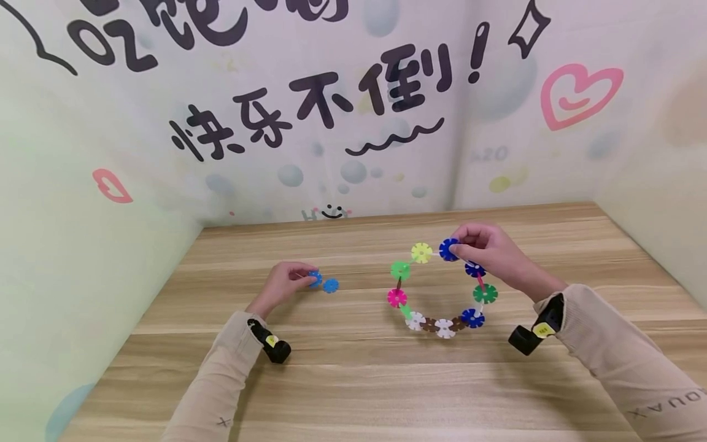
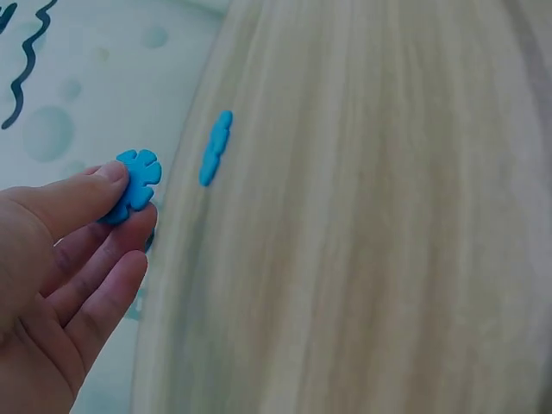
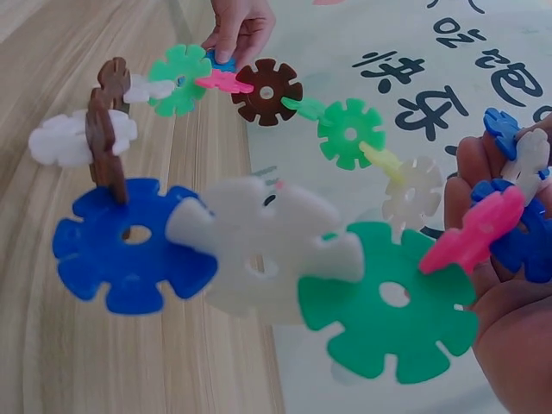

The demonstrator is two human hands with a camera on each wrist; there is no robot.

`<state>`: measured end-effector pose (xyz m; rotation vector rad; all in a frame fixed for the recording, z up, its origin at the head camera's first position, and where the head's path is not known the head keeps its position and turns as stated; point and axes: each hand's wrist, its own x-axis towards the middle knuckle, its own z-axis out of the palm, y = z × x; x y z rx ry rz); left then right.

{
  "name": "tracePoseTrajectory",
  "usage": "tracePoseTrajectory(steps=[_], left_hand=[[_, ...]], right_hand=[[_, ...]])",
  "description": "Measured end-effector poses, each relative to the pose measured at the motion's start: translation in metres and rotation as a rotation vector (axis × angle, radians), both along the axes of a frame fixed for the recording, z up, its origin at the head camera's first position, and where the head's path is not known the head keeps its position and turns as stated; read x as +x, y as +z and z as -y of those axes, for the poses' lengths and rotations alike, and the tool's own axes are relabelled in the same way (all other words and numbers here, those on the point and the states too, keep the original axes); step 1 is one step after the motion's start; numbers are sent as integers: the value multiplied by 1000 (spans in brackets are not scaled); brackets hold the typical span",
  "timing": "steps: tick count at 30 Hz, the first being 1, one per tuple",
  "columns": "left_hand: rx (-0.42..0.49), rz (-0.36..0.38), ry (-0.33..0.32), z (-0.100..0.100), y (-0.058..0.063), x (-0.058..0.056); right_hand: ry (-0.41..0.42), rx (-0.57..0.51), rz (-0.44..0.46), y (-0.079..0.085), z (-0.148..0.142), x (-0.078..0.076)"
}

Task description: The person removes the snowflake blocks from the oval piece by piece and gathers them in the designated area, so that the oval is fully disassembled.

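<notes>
My right hand (image 1: 493, 253) pinches a dark blue snowflake disc (image 1: 448, 250) at the top of a closed ring of interlocked plastic discs. The ring hangs below that hand and carries yellow, green, pink, white, brown and dark blue pieces; a green disc (image 3: 405, 336) and a blue disc (image 3: 129, 250) show large in the right wrist view. Off to the left, my left hand (image 1: 284, 283) pinches a light blue snowflake disc (image 2: 138, 185) between thumb and fingers. Just beside it, a second light blue disc (image 1: 331, 286) lies flat on the table.
The wood-grain table (image 1: 331, 380) meets a printed cloth backdrop (image 1: 397, 166) with black writing at its far edge. Pale cloth walls stand at the left and right. Each wrist bears a black strapped camera (image 1: 274, 348).
</notes>
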<state>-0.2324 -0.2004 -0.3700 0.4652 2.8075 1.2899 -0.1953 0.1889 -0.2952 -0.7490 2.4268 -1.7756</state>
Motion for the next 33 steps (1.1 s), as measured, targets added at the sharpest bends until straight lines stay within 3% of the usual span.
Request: tracePoseTrajectory(steps=[10, 14, 20, 33], left_hand=[[-29, 68, 0, 12, -15, -4], [-74, 47, -32, 11, -18, -6], [-105, 24, -55, 9, -20, -7], [-71, 50, -11, 8, -21, -6]], right_hand=[[3, 12, -4, 0, 2, 0], [0, 18, -2, 0, 1, 0], [14, 17, 2, 0, 1, 0], [26, 8, 7, -2, 1, 1]])
